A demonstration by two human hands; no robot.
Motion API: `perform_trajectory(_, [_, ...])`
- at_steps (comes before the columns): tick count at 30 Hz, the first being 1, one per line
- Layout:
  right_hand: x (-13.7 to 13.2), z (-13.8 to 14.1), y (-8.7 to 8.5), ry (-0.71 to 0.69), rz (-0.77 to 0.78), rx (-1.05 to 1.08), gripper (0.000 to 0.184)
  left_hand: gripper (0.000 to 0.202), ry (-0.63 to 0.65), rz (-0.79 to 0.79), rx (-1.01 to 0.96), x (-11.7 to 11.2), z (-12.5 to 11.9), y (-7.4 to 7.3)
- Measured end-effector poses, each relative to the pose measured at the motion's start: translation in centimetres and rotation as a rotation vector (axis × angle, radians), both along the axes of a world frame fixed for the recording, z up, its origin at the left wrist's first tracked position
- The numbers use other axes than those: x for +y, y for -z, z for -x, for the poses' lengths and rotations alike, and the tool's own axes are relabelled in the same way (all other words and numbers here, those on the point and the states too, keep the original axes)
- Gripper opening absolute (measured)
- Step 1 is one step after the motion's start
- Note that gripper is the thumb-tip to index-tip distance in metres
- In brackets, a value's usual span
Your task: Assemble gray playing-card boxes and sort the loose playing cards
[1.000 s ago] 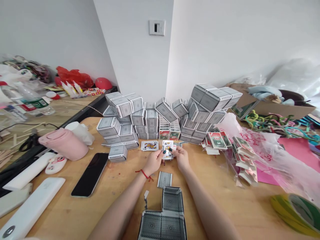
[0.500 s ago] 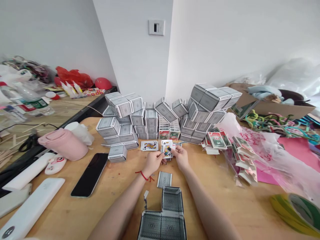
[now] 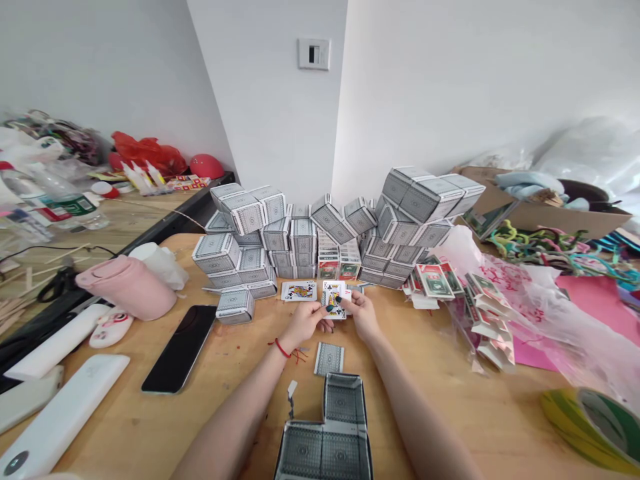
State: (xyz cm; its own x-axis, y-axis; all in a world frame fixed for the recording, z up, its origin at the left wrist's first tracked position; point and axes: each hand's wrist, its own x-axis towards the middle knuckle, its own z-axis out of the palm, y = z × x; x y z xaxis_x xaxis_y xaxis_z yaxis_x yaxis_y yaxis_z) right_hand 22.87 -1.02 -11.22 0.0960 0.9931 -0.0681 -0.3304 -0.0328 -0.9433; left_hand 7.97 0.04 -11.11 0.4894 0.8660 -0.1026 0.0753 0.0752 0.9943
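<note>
Both hands meet over the middle of the wooden table [image 3: 450, 400]. My left hand [image 3: 306, 321] and my right hand [image 3: 362, 313] pinch a small stack of face-up playing cards [image 3: 334, 296] from either side, a king on top. A single face-up card [image 3: 299, 291] lies on the table just left of them. A face-down card [image 3: 329, 359] rests below my hands. Nearest the camera stands a structure of folded patterned cards [image 3: 327, 437]. My left wrist wears a red string.
A heap of grey patterned card cubes [image 3: 310, 230] lines the wall behind my hands. Red-backed card packs [image 3: 440, 280] and plastic bags lie to the right. A black phone [image 3: 181, 348], a pink pouch [image 3: 127, 287] and white cases lie left. A yellow-green tape roll [image 3: 595, 427] sits front right.
The stack of cards has shifted slightly between my fingers; my hands stay in the same spot on the table.
</note>
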Motion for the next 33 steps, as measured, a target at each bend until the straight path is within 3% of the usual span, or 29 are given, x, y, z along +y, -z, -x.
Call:
perform_trajectory(5, [0.0, -0.7, 0.0, -0.058, 0.045, 0.017, 0.040, 0.034, 0.008, -0.114, 0.167, -0.4, -0.3, -0.1])
perform_trajectory(12, [0.0, -0.5, 0.2, -0.047, 0.065, -0.032, 0.026, 0.035, 0.027, -0.315, 0.383, -0.8, -0.4, -0.1])
perform_trajectory(21, [0.0, 0.0, 0.3, 0.026, 0.137, -0.003, 0.028, 0.031, 0.053, -0.254, 0.293, -0.9, -0.6, 0.2])
perform_trajectory(33, [0.2, 0.2, 0.6, 0.084, 0.079, -0.198, 0.029, 0.034, 0.014, -0.327, 0.339, -1.3, -0.7, 0.1])
